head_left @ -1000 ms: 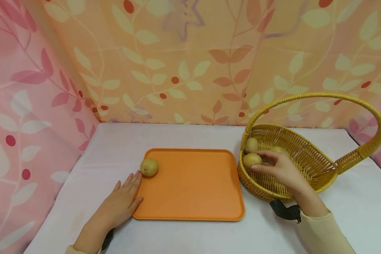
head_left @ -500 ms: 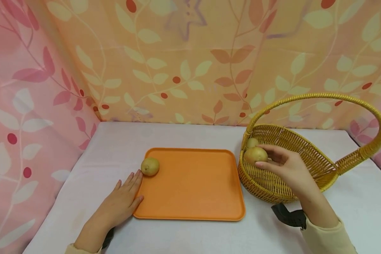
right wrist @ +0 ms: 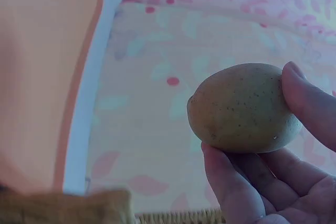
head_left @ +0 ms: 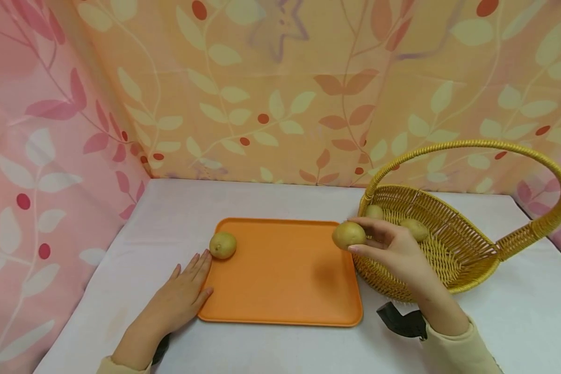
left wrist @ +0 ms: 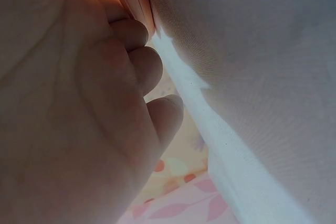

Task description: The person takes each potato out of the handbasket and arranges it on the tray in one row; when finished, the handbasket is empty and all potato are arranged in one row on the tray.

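My right hand (head_left: 390, 246) pinches a tan-yellow potato (head_left: 348, 236) between thumb and fingers, lifted over the right edge of the orange tray (head_left: 280, 280). Dark specks dot its skin in the right wrist view, where the thumb (right wrist: 310, 103) presses one end and the fingers support it from below. My left hand (head_left: 179, 296) lies with fingers extended along the tray's left edge, fingertips close to another potato (head_left: 223, 245) at the tray's upper left corner. In the left wrist view, curving fingers (left wrist: 144, 66) meet the tray's side (left wrist: 135, 1).
On the right stands a yellow wicker basket (head_left: 453, 208) with a tall arched handle (head_left: 486, 144). Inside it are a potato (head_left: 414, 229) near the middle and another (head_left: 374, 212) at its left wall. Floral cloth (head_left: 280, 104) hangs behind the white table (head_left: 271, 348).
My right hand has lifted the potato from the basket and carried it left to above the tray's right edge. The left hand stays at the tray.
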Action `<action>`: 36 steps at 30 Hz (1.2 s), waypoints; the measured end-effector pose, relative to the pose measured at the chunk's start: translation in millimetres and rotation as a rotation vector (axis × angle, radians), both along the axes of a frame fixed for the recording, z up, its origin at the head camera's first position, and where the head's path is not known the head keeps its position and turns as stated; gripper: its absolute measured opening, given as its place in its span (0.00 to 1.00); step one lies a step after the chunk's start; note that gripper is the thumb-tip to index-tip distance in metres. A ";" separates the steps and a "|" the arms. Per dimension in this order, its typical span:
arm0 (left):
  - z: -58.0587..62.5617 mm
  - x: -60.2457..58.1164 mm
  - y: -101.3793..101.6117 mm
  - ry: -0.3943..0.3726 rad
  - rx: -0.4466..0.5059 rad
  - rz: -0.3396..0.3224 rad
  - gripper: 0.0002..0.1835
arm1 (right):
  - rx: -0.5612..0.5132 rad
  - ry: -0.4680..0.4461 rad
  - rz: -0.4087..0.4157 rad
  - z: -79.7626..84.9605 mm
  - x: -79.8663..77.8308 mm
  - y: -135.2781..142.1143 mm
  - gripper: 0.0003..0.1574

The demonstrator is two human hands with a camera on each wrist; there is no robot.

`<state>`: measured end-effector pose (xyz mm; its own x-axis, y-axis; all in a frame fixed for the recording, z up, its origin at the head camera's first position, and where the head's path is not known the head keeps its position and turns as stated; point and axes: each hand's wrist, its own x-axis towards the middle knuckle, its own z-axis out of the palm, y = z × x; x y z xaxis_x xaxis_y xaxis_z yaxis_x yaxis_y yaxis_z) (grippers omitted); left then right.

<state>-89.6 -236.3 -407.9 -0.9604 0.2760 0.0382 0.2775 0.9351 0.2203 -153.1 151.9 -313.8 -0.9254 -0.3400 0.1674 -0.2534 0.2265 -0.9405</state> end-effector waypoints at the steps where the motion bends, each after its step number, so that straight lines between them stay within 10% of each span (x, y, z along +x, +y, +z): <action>1: -0.1 -0.1 0.0 0.001 0.000 0.000 0.34 | -0.001 -0.003 0.004 -1.4 -0.9 -3.5 0.31; 36: 1.6 0.2 -0.1 -0.007 0.008 0.001 0.33 | -0.022 -0.158 0.197 -61.7 -36.3 -111.2 0.31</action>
<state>-89.4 -236.4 -406.4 -0.9610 0.2744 0.0335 0.2746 0.9337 0.2297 -189.4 40.7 -375.5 -0.8568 -0.5144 0.0348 -0.1398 0.1668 -0.9760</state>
